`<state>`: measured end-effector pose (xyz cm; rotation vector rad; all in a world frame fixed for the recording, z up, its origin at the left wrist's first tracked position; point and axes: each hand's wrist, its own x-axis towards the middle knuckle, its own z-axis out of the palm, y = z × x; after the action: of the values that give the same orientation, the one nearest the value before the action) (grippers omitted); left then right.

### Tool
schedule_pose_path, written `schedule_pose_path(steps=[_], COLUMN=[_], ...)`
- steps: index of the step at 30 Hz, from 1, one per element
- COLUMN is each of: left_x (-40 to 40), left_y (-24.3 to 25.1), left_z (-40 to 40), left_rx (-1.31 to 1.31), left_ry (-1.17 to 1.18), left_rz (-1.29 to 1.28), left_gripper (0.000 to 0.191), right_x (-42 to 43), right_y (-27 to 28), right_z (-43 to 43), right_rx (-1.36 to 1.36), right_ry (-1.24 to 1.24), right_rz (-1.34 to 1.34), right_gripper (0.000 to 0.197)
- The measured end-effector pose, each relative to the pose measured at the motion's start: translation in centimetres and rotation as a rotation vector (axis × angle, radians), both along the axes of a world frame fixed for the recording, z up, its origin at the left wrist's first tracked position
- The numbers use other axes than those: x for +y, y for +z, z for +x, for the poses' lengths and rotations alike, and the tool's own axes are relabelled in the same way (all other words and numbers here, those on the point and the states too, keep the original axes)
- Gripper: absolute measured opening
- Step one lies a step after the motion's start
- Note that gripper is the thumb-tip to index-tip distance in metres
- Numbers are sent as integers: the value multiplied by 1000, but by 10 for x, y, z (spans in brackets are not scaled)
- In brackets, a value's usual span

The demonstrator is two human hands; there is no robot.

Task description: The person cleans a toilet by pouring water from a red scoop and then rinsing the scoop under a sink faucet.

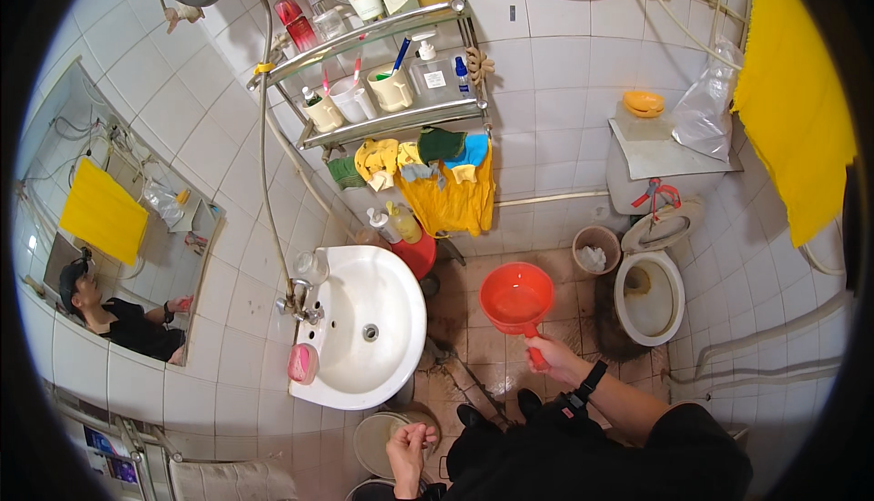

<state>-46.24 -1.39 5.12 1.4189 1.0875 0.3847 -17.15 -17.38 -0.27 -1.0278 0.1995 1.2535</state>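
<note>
My right hand (546, 356) is closed around the handle of a red plastic dipper (517, 296), held out over the tiled floor between the washbasin and the toilet. Whether water lies in its bowl I cannot tell. Near the bottom of the view, my left hand (410, 448) is raised with curled fingers over a round bucket (374, 441); nothing shows in it. The white ceramic washbasin (392, 357) stands to the left, with a metal tap (300, 306), a glass jar (311, 267) and a pink soap in a dish (302, 364) on its rim.
A toilet (649, 299) and a waste bin (596, 250) stand at the right. Above the basin, a metal shelf (396, 122) holds cups and bottles, with cloths (450, 193) hanging below. A yellow towel (795, 105) hangs at the right, and a mirror (116, 228) is on the left wall.
</note>
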Motion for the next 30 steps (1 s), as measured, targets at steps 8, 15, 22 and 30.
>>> schedule_pose_path(steps=[8,15,22,30], left_x=[-24,-32,-36,-43], left_y=[15,9,6,-5], left_z=[15,25,39,44], left_rx=[-30,-33,7,66], left_ry=[19,-55,-125,-221], left_rz=[-32,73,145,181], left_gripper=[40,44,32,24], right_x=[-9,-46,-74,-98], right_y=[-5,-18,-32,-43], right_z=[7,14,11,-6], right_rx=[-20,-13,46,121], right_ry=[29,-57,-181,-299], right_rz=[-3,-44,-63,-36], right_gripper=[17,17,12,15])
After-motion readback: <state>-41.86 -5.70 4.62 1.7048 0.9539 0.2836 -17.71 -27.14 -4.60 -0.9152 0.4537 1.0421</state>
